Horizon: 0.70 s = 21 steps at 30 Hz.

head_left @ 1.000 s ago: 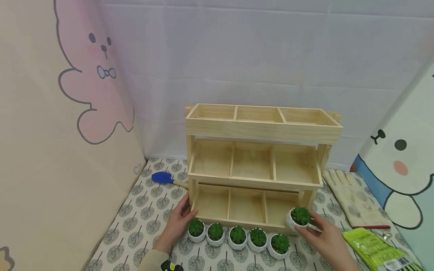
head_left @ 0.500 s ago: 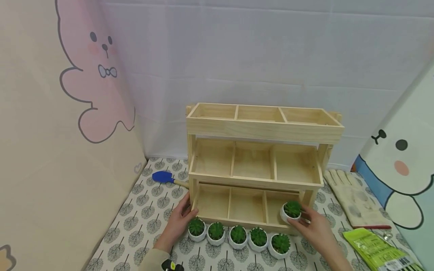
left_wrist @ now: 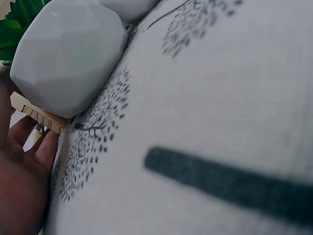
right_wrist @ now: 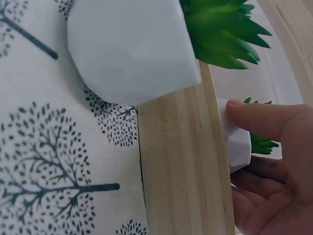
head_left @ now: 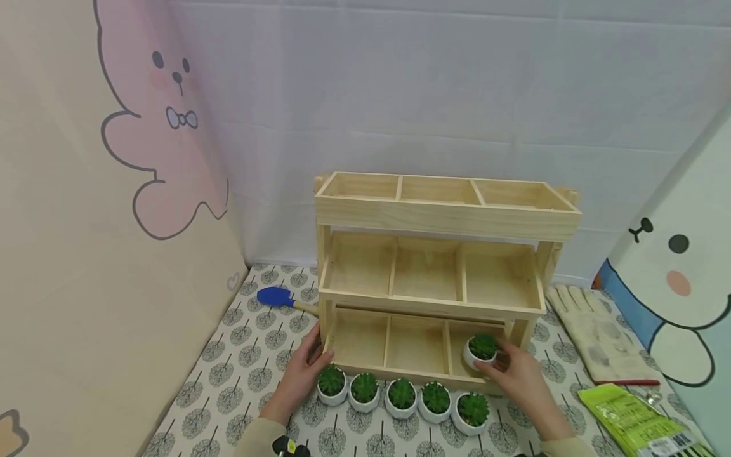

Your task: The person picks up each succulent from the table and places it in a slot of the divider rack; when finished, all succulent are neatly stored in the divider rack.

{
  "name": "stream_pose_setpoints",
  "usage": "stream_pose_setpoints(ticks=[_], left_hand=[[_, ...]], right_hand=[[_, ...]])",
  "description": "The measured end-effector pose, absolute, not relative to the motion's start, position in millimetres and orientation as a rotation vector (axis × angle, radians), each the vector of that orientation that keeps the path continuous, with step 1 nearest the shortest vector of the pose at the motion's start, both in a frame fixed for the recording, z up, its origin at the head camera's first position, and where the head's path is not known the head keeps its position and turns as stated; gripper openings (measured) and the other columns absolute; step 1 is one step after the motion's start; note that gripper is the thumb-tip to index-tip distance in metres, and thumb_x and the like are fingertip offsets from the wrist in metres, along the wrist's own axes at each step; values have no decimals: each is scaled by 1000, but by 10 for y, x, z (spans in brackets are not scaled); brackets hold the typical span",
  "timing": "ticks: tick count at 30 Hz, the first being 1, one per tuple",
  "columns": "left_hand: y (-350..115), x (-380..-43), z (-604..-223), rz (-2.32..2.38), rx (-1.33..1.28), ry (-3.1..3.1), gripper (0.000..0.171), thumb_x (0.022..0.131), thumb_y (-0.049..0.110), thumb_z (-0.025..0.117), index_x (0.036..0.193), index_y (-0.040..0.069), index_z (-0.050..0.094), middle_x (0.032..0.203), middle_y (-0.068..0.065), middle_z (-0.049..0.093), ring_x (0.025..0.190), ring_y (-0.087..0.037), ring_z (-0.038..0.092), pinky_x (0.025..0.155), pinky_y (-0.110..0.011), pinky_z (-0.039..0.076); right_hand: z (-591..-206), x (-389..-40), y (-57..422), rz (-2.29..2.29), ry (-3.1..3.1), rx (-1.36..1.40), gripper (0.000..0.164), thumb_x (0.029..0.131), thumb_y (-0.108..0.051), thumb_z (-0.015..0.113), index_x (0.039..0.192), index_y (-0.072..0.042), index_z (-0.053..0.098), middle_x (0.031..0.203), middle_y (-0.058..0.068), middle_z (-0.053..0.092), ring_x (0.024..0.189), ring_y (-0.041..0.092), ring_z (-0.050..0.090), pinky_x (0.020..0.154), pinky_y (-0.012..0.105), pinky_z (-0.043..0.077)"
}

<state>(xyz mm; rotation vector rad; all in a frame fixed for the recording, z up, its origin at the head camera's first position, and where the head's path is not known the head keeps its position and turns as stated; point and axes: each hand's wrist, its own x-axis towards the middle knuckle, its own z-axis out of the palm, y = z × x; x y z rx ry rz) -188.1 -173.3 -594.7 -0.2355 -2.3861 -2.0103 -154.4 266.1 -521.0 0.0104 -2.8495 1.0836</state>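
In the head view, my right hand (head_left: pixel 520 374) pinches a small white pot holding a green succulent (head_left: pixel 483 346). The pot is inside the lowest tier's right compartment, behind the front board. From the right wrist, the thumb (right_wrist: pixel 264 117) presses one side of this pot (right_wrist: pixel 237 139), with fingers curled beneath. My left hand (head_left: pixel 300 373) grips the lower left corner of the three-tier wooden plant shelf (head_left: pixel 445 219), thumb in front. Several matching potted succulents (head_left: pixel 401 395) line the cloth before the shelf; the leftmost pot (left_wrist: pixel 68 56) is close to my left hand.
A blue-bladed hand trowel (head_left: pixel 275 297) lies left of the shelf, its handle end behind it. To the right are pale work gloves (head_left: pixel 596 336) and a bright green packet (head_left: pixel 636 419). The tree-print cloth (head_left: pixel 219 374) covers the table; fabric walls stand around it.
My right hand has carried the potted succulent left and back, from the shelf's front right corner into the lowest right compartment. The left hand stays at the shelf's corner.
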Motion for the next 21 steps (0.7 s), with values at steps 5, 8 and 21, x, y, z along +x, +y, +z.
stream_pose_setpoints(ticks=[5,8,21], left_hand=[[-1736,-1882,-5957,-2004,-236,-2409,77,104,16,68,168,26,26,169,-10,28,151,-33,34,119,-31,36],[-1737,-1880,-5954,-2009,-231,-2410,77,104,15,68,167,27,26,169,-9,28,151,-32,35,119,-31,36],[-1732,-1860,-5943,-2049,-206,-2403,77,104,14,67,168,28,26,169,-11,27,150,-36,36,119,-34,38]], right_hand=[[-5228,-1586,2659,1083,-2869,6,76,88,-31,87,137,16,55,104,23,72,91,34,73,77,46,65],[-5231,-1600,2644,1072,-2876,11,75,87,-29,87,136,17,54,105,25,71,92,35,72,79,48,64],[-5276,-1645,2570,1063,-2904,28,75,88,-23,86,138,21,50,110,32,69,95,41,72,80,51,64]])
